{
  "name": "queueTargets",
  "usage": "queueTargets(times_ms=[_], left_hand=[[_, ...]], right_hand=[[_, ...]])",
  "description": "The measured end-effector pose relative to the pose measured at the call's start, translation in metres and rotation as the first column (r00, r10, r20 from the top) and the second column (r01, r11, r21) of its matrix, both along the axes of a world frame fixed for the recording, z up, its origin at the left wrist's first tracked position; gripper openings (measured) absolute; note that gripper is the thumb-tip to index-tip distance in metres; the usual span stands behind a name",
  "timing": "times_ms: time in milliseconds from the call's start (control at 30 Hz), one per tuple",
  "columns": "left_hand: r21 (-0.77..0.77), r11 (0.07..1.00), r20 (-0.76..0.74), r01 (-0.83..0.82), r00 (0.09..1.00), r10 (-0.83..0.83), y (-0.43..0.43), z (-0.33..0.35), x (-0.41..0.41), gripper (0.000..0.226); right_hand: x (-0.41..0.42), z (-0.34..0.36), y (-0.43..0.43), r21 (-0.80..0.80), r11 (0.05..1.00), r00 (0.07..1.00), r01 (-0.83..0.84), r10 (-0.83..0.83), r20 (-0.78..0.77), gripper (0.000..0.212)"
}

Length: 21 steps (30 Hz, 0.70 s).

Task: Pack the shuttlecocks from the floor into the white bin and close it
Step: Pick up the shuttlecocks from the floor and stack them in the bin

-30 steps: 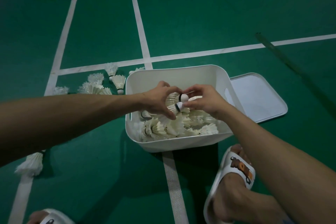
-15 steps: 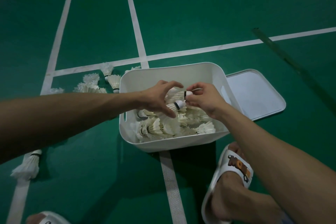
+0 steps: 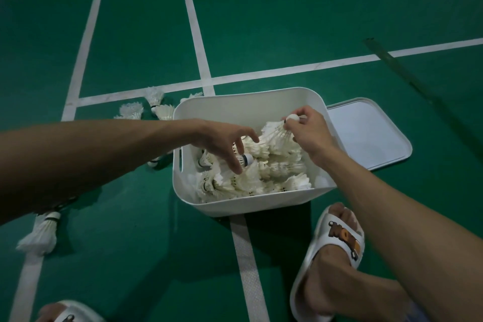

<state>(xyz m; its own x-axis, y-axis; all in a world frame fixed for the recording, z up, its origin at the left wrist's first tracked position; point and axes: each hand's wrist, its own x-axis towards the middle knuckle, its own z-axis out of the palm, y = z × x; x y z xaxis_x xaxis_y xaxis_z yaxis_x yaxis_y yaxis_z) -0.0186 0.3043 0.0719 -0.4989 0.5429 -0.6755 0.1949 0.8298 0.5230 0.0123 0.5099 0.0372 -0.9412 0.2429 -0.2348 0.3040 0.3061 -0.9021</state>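
Mid-packing, nowhere near closing. My right hand (image 3: pixel 311 133) pinches a shuttlecock stack (image 3: pixel 277 136) at the cork end, over the far right part of the bin (image 3: pixel 248 204), feathers pointing down-left into it. My left hand (image 3: pixel 222 141) hangs over the middle of the bin, fingers spread and loose, gripping nothing. A black-banded shuttlecock (image 3: pixel 247 159) lies right under the fingertips; can't tell if they touch. The pile (image 3: pixel 248 180) covers the bin's bottom, below the rim. Not yet packed: loose shuttlecocks (image 3: pixel 159 110) on the floor (image 3: pixel 130 256) just far-left of the bin, and a second stack (image 3: pixel 41 234) near left. The lid (image 3: pixel 366 136) lies flat on the floor at the bin's right side. Next, as I read it: lay the held stack on the pile, then the left hand goes out for the floor ones. Grab by the corks, since feathers likely crush. Lid goes on last.
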Motion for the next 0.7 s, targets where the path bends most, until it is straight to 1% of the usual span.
queueTargets(times_ms=[100, 200, 300, 400, 500, 567, 633, 667, 700], left_hand=[[-0.046, 0.999, -0.011, 0.029, 1.0, -0.029, 0.0, -0.001, -0.002, 0.085], [-0.095, 0.993, 0.003, 0.071, 0.997, -0.071, 0.001, -0.006, -0.001, 0.086], [-0.11, 0.985, -0.048, 0.133, 0.989, -0.139, 0.001, -0.01, 0.002, 0.084], [-0.141, 0.955, -0.149, 0.262, 0.948, -0.282, 0.002, -0.013, 0.003, 0.083], [-0.194, 0.914, -0.143, 0.356, 0.912, -0.385, 0.004, -0.019, 0.006, 0.088], [-0.215, 0.901, -0.112, 0.377, 0.907, -0.406, 0.005, -0.022, 0.008, 0.089], [-0.217, 0.903, -0.083, 0.371, 0.915, -0.395, 0.004, -0.024, 0.008, 0.089], [-0.208, 0.907, -0.069, 0.365, 0.92, -0.386, 0.003, -0.025, 0.008, 0.088], [-0.2, 0.912, -0.057, 0.358, 0.925, -0.376, 0.003, -0.025, 0.007, 0.087]], right_hand=[[0.004, 0.005, -0.002, 0.119, 0.991, 0.998, -0.063, 0.064, -0.005, 0.021], [0.009, 0.005, -0.002, 0.287, 0.929, 0.97, -0.234, 0.244, 0.002, 0.027], [0.014, 0.004, -0.005, 0.46, 0.791, 0.908, -0.404, 0.409, 0.093, 0.03], [0.014, 0.0, -0.007, 0.594, 0.597, 0.827, -0.539, 0.508, 0.24, 0.04], [0.014, -0.009, -0.007, 0.629, 0.423, 0.734, -0.652, 0.559, 0.385, 0.038], [0.016, -0.017, -0.014, 0.629, 0.342, 0.686, -0.698, 0.571, 0.451, 0.04], [0.018, -0.024, -0.022, 0.618, 0.309, 0.653, -0.723, 0.597, 0.466, 0.055], [0.018, -0.026, -0.025, 0.617, 0.309, 0.649, -0.724, 0.607, 0.458, 0.064], [0.018, -0.025, -0.025, 0.608, 0.335, 0.658, -0.72, 0.61, 0.442, 0.071]])
